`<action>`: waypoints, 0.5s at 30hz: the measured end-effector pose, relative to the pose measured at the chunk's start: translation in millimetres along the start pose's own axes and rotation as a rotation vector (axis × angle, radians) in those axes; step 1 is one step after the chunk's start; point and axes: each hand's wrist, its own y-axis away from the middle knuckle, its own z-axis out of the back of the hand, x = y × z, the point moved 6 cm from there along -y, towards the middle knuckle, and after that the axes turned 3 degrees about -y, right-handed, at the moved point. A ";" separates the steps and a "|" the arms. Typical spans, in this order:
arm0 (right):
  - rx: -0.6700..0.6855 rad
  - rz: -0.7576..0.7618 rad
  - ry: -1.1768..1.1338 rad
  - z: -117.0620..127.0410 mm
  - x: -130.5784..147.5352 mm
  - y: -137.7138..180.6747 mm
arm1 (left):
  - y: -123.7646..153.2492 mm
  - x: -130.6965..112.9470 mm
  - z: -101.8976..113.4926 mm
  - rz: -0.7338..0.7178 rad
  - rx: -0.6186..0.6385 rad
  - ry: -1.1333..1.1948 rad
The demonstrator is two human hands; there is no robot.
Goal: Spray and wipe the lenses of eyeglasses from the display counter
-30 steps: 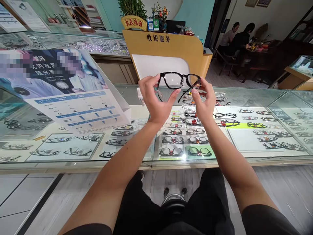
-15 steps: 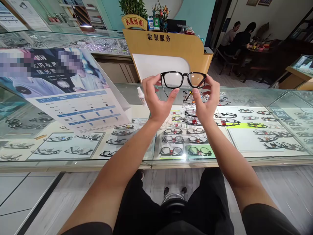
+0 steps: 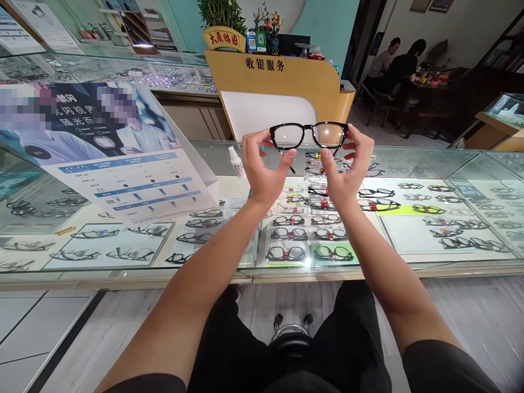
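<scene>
A pair of black-framed eyeglasses (image 3: 308, 129) is held up above the glass display counter (image 3: 229, 273), its lenses upright and facing me. My left hand (image 3: 265, 166) is closed on the left side of the frame, thumb below and fingers at the hinge. On the opposite side my right hand (image 3: 347, 164) grips the frame the same way. One temple arm shows hanging down behind the left lens. Below my hands, rows of eyeglasses (image 3: 286, 253) with red tags lie inside the counter. Close to my left hand stands a small white spray bottle (image 3: 236, 161).
A large folded advertising card (image 3: 135, 169) stands on the counter at the left. Beyond the counter is a wooden cashier desk (image 3: 274, 71) with plants on top. Two people (image 3: 395, 65) sit at a table in the far right. I sit on a stool (image 3: 290, 344).
The eyeglasses have turned slightly and shifted a little right and down, with both hands still on them. The temple arm behind the left lens shows at a different angle.
</scene>
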 end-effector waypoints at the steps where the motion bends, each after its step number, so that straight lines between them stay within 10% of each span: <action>1: -0.001 0.006 -0.001 0.1 0.7 0.0 | 0.1 0.1 0.0 0.003 0.001 0.015; 15: 0.090 -0.020 0.033 -6.5 -20.2 0.8 | -3.2 11.7 -2.1 -0.004 0.065 0.098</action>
